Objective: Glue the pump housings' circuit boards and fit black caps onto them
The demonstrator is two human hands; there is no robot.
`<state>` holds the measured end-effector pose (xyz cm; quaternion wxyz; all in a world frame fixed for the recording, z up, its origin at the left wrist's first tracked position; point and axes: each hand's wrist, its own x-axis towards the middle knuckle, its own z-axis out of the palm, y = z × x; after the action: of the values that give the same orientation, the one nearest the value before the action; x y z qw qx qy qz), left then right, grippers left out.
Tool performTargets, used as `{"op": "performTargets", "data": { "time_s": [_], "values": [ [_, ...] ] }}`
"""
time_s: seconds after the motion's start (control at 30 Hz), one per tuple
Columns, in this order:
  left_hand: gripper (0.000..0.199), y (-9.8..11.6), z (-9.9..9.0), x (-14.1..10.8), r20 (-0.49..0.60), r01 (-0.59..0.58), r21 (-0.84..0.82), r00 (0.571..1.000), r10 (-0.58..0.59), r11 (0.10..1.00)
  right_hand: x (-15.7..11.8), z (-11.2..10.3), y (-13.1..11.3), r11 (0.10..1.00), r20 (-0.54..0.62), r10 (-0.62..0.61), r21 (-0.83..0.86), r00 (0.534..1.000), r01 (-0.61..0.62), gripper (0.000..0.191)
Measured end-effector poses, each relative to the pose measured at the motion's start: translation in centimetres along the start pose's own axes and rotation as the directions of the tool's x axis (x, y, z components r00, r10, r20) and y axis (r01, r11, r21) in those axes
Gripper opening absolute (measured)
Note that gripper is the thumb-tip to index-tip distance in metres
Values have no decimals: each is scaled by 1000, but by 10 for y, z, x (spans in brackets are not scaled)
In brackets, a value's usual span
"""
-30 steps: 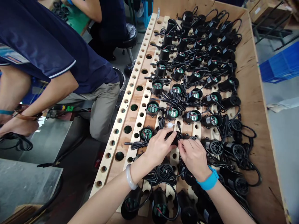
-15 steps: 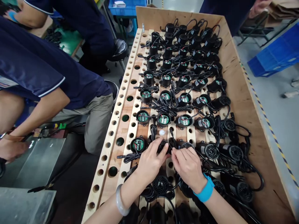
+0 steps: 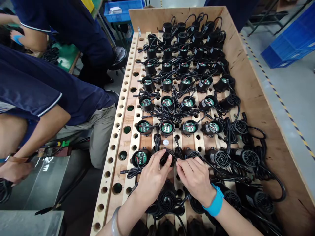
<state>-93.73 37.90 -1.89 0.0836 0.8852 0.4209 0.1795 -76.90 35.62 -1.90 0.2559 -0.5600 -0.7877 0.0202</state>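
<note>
My left hand (image 3: 153, 173) has its thumb and fingers around the grille-topped end of a black round speaker-like housing (image 3: 167, 157). Close on its right, my right hand (image 3: 195, 177) is curled, with thumb and forefinger pinched together at the housing's side. Whatever lies between those fingertips is hidden. A bundled black cable (image 3: 177, 149) rises just beyond them. Above my left fingertips lies a small white disc (image 3: 165, 142) on the wood. To the left, an uncovered housing (image 3: 141, 158) shows its green circuit board.
Rows of black housings (image 3: 190, 127) with coiled cables fill the wooden rack (image 3: 115, 137), walled by plywood (image 3: 261, 121) at the right and back. A seated co-worker (image 3: 81, 98) is close on the left. Blue crates (image 3: 287, 49) stand beyond the right wall.
The view has shifted slightly, so the rack's far end sits further left. Both hands stay at the same housing, with the left thumb and fingers still on its grille end.
</note>
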Motion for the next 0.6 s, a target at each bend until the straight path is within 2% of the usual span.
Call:
{"op": "performTargets", "data": {
  "time_s": [0.33,0.6],
  "values": [
    [30,6,-2,5,70,30,84,997,-35,996,0,-3,0,1000,50,1,-18,999,0,20],
    [32,7,-1,4,101,-9,144,995,-6,990,-2,-9,-1,999,70,34,22,997,-36,11]
  ]
}}
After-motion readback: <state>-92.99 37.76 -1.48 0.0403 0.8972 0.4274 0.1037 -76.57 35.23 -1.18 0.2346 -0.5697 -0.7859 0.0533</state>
